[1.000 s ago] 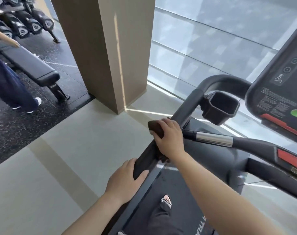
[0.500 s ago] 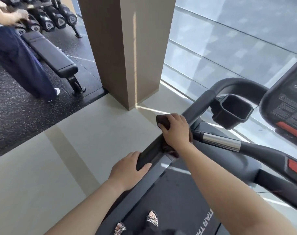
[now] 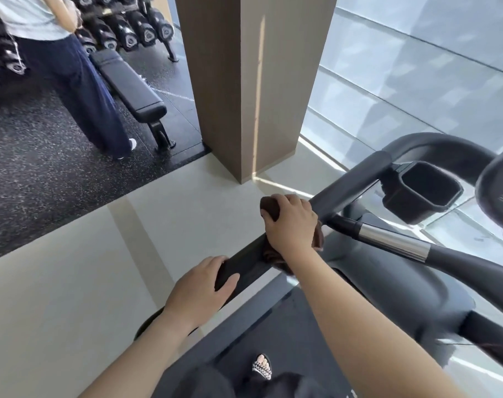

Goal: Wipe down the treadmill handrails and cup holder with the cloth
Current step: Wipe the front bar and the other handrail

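In the head view, the right hand is curling over a brown cloth at frame centre, clamping it around the dark treadmill handrail. The left hand is gripping the same handrail lower down, toward the bottom centre, with a short bare stretch of rail separating the two hands. The cup holder is hanging off the rail at the right, beyond the cloth. A sandalled foot is showing at the bottom. In the upper left, another person is standing beside a weight bench and dumbbells.
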Tool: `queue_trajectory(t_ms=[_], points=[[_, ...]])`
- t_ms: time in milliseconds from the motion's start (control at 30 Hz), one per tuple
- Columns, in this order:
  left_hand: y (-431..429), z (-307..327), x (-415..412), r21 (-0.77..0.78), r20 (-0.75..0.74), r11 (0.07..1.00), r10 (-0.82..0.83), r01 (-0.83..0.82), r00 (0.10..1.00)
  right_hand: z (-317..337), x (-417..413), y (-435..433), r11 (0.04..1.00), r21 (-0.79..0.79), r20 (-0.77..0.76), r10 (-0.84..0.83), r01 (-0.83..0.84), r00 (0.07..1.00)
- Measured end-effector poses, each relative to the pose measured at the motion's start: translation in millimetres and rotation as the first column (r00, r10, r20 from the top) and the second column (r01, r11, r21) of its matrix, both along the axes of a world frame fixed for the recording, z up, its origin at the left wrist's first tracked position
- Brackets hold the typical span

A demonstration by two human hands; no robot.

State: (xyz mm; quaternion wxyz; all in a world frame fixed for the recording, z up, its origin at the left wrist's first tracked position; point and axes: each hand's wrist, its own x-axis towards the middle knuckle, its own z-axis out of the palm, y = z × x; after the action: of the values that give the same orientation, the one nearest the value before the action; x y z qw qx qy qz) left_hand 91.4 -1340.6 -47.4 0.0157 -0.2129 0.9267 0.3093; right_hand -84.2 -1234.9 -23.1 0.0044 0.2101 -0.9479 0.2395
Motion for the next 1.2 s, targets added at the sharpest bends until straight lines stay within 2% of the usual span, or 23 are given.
queue_trajectory(t_ms=[100,233,300,533,733,900,1033,1200], points=[[-2.7,2.1,2.7,0.030,-0.002,0.999,-0.014,0.014,1.000,4.8,14.0,-5.3,0.998,0.037,0.000,-0.048,0.048,0.999],[-13.4,4.2,7.0,0.172,0.019,0.983,-0.064,0.060,0.998,-2.0,62.0,0.0,0.993,-0.099,-0.021,0.061,-0.063,0.998],[-23.8,4.5,18.2,0.201,0.019,0.975,-0.098,0.092,0.995,-3.3,75.5,-0.3,0.989,-0.130,-0.027,0.065,-0.068,0.997],[-71.4,13.5,56.4,0.155,0.082,0.945,-0.303,0.289,0.949,10.7,80.8,-32.1,0.978,-0.049,0.043,-0.203,0.205,0.978],[-102.7,10.3,93.6,0.200,0.077,0.872,-0.468,0.446,0.880,2.6,179.1,-58.0,0.970,-0.125,0.029,-0.207,0.209,0.978],[-127.1,4.8,121.9,0.187,0.097,0.805,-0.585,0.563,0.805,-11.7,245.8,-75.8,0.914,-0.262,0.039,-0.311,0.310,0.950],[-144.7,4.8,129.4,0.172,0.121,0.788,-0.613,0.592,0.781,-9.2,236.0,-80.1,0.911,-0.251,0.029,-0.330,0.326,0.944],[-156.5,9.0,129.7,0.127,0.079,0.786,-0.616,0.605,0.783,4.2,202.9,-83.3,0.877,-0.206,0.067,-0.431,0.435,0.900]])
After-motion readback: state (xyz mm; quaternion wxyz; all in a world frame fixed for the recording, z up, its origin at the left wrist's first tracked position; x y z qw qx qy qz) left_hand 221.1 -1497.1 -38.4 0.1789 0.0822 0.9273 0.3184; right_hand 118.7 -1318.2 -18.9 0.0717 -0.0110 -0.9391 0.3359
